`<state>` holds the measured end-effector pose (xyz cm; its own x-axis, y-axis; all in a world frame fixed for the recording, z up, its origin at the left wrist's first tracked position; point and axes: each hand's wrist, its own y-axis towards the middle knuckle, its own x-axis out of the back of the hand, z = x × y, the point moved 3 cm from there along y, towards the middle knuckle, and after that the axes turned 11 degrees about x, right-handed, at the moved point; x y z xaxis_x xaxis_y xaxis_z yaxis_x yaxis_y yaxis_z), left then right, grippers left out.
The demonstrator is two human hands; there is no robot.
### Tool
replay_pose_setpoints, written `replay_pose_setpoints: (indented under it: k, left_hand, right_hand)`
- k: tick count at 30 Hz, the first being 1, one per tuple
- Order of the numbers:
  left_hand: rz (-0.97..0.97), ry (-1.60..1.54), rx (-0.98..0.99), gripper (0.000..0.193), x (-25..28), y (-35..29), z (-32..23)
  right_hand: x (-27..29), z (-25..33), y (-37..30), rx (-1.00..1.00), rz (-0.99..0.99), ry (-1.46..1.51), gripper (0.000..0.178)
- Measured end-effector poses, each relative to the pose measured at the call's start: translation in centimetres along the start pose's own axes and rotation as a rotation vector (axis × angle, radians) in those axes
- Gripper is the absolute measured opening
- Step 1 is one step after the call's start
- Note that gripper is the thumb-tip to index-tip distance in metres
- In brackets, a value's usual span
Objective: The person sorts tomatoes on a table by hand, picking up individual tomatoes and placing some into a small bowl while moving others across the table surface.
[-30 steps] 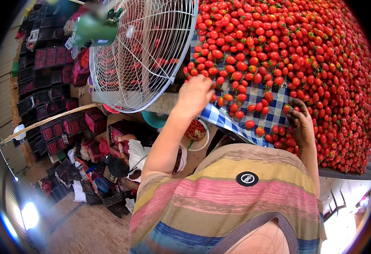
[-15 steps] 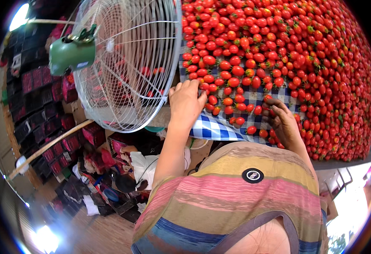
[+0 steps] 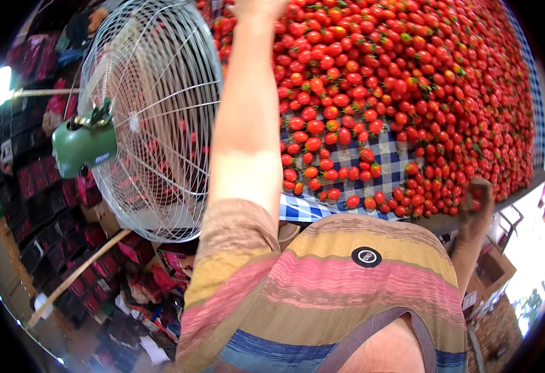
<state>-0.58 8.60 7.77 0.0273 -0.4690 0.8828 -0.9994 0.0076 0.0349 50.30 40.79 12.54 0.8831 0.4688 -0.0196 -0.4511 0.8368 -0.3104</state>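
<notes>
Heaped far and right, thinning at near left: glossy, oval cherry tomatoes [image 3: 409, 93]. At left, a round wire-grilled fan [image 3: 154, 118], turned their way, likely for airflow. Underneath, a blue-and-white checked cloth [image 3: 384, 163], probably a liner. Far left, left hand [image 3: 257, 7], fingers cropped out, grip impossible to tell. Near right, at the heap's edge, right hand [image 3: 476, 209], fingers loosely curled, perhaps round a tomato; too small to be sure.

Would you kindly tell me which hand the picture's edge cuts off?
The left hand, cut by the top edge; the right hand shows lower, beside the tomatoes.
</notes>
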Motion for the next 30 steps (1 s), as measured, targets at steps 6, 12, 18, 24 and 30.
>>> replay_pose_setpoints:
  k: [6,12,18,24,30]
  left_hand:
    - [0.096,0.227,0.112,0.079,-6.3,2.7,3.1]
    - [0.16,0.276,0.102,0.056,-3.9,-5.0,2.7]
    - [0.15,0.047,-0.035,0.045,-1.3,-16.8,5.8]
    - [0.251,0.09,-0.145,0.045,2.8,-28.3,6.8]
    - [0.13,0.144,-0.19,0.043,3.9,-29.5,9.8]
  right_hand:
    - [30.1,-2.6,1.9,0.272,-0.431,0.067,0.033]
    - [31.9,-12.5,5.2,0.028,-0.667,-0.353,0.061]
    - [17.3,-3.1,4.4,1.026,-0.57,-1.344,0.061]
    - [-4.3,2.9,-1.5,0.549,0.618,-0.809,0.033]
    - [-22.0,7.8,-16.3,1.319,1.674,-1.156,0.022]
